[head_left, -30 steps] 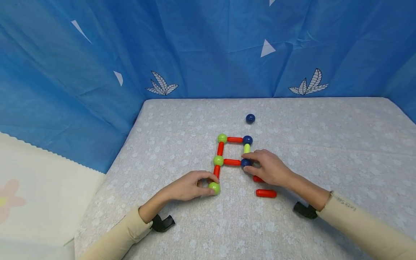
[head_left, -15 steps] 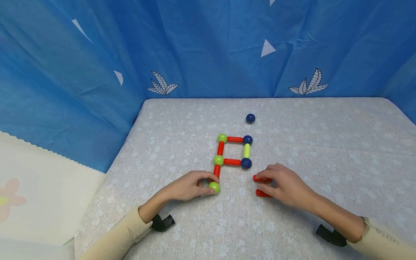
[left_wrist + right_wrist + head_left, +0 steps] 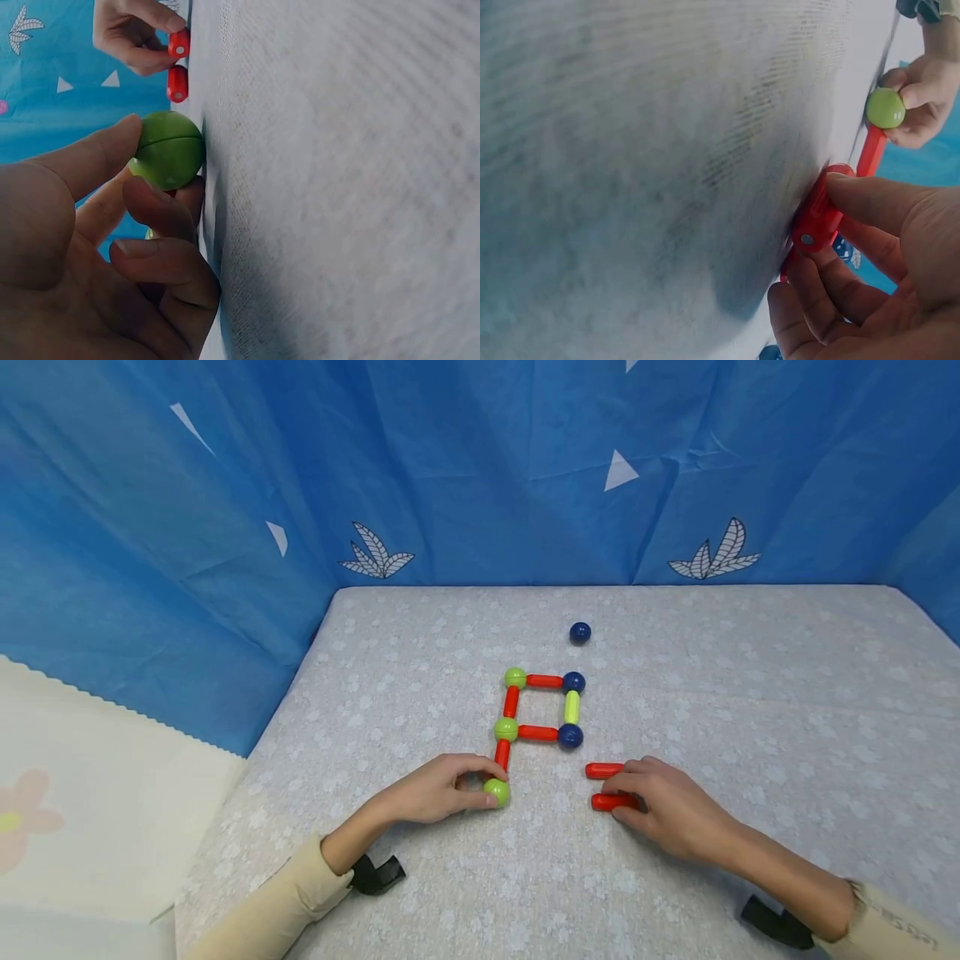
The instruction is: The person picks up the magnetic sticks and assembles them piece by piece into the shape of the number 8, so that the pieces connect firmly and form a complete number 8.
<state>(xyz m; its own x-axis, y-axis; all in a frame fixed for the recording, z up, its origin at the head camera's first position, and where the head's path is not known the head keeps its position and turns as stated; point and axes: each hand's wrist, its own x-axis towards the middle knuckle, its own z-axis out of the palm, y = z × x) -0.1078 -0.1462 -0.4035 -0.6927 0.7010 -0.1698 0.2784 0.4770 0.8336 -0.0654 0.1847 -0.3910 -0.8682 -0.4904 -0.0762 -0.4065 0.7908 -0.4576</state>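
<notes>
My left hand (image 3: 438, 789) pinches the green ball (image 3: 497, 792) at the near end of a flat frame of balls and rods. From that ball a red rod (image 3: 502, 755) runs to a second green ball (image 3: 506, 729). Beyond it lies a square with a green ball (image 3: 515, 677), two dark blue balls, red rods and one yellow-green rod (image 3: 572, 707). My right hand (image 3: 671, 806) holds the nearer loose red rod (image 3: 609, 802) between thumb and fingers; in the right wrist view this rod (image 3: 817, 217) shows a metal dot on its end. Another loose red rod (image 3: 602, 770) lies just behind it.
A lone dark blue ball (image 3: 580, 633) sits behind the square. Everything lies on a table with a pale patterned cloth (image 3: 420, 652). A blue curtain (image 3: 480, 477) hangs along the back and left, with a cream cloth (image 3: 97, 793) at lower left.
My right hand has left the near blue ball of the square, moved toward me and right, and taken hold of the nearer loose red rod. My left hand has stayed on the green ball.
</notes>
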